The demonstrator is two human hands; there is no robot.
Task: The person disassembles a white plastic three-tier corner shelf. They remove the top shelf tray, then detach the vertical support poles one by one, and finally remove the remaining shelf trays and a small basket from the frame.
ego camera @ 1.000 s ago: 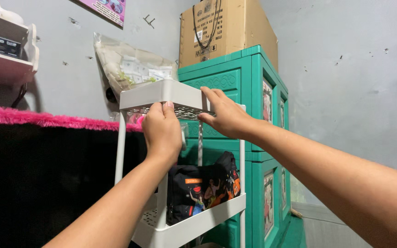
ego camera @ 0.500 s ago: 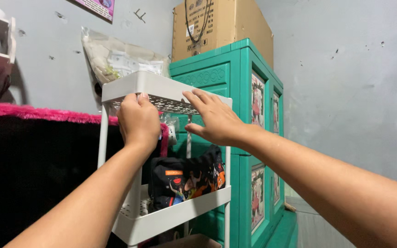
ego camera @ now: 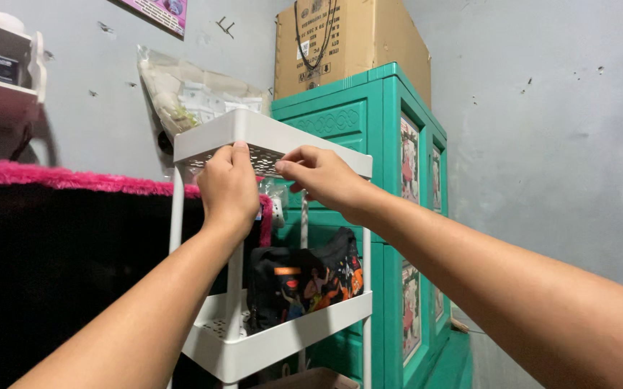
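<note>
My left hand [ego camera: 229,189] grips the front rim of the top tray [ego camera: 268,140] of the white rack [ego camera: 283,338]; its fingers [ego camera: 239,153] are curled closed over the rim edge. My right hand [ego camera: 326,176] is just beside it on the same rim, its fingers narrow, with the tips pinched against the perforated underside. The top tray sits level on its posts at the height of my fingers, between both hands and the wall.

Below my fingers, the middle tray [ego camera: 297,328] carries a black printed bag [ego camera: 304,277], upright and leaning toward the cabinet side. A brown edge of a lower thing shows beneath; I cannot tell what it is.

Behind my fingers, a clear plastic packet [ego camera: 196,97] rests against the grey wall above the tray. To the right stands a teal cabinet [ego camera: 369,122], touching or just beside the rack, with a cardboard box [ego camera: 347,39] on top.

Judged status: tray mounted; both hands on it, seating not confirmed.
</note>
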